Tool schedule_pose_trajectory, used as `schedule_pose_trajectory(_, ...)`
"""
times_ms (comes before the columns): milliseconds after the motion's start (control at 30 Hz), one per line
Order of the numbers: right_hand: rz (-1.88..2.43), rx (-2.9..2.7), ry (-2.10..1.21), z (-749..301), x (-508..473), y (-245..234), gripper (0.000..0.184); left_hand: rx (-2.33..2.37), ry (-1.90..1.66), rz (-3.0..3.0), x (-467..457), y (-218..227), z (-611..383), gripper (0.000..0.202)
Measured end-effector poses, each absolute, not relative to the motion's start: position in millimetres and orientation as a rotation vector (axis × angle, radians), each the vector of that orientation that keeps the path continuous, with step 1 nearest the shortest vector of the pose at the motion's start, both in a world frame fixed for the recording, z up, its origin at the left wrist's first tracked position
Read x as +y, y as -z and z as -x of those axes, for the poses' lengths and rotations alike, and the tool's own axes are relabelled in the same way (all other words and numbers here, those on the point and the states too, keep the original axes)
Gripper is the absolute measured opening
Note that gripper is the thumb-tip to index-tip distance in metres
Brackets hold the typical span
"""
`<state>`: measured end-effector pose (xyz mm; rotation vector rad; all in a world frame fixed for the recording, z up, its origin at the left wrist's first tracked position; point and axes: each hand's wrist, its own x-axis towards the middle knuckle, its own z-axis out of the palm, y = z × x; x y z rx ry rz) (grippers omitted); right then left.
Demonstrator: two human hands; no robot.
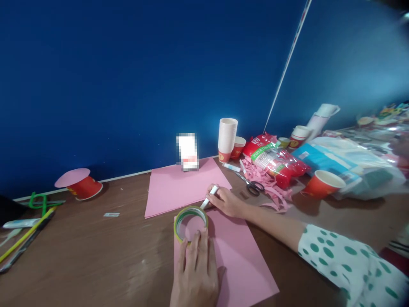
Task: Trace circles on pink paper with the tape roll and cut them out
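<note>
A roll of tape (pixel 177 232) with a yellow-green rim lies flat on a pink paper sheet (pixel 246 264). My left hand (pixel 198 273) reaches over its near rim, fingertips hooked at the ring's inner edge and holding it against the paper. Just beyond the ring's right side, my right hand (pixel 225 202) is closed around a white marker (pixel 210 197), which is tilted with its lower end by the ring's outer edge. Whether that end touches the paper is hard to make out. A further stack of pink paper (pixel 172 187) lies behind the ring.
Paper cups (pixel 228 136) stand stacked by the blue wall. Scissors (pixel 254 186), pink paper strips (pixel 275 194), a red bag of cups (pixel 271 160) and an orange cup (pixel 322 185) are at right. A red cup topped with a pink disc (pixel 78 183) and pencils (pixel 27 234) lie left.
</note>
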<state>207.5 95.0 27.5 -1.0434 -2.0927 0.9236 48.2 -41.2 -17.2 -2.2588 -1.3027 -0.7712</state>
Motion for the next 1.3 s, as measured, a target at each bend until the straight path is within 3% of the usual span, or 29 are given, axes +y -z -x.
schedule_pose_trajectory(600, 1.068, -2.092, -0.624, -226, 37, -25, 0.006, -1.313, 0.705, 2.355, -40, 17, -44, 0.033)
schedule_pose_trajectory(1033, 0.997, -2.165, -0.53, -227, 14, -28, 0.008, -1.363, 0.743, 2.405, -42, 8, -46, 0.029)
schedule_pose_trajectory(1300, 1.183, -1.573, -0.681, -234, 20, -20, 0.023, -1.278, 0.764, 2.383, -41, 5, -47, 0.026)
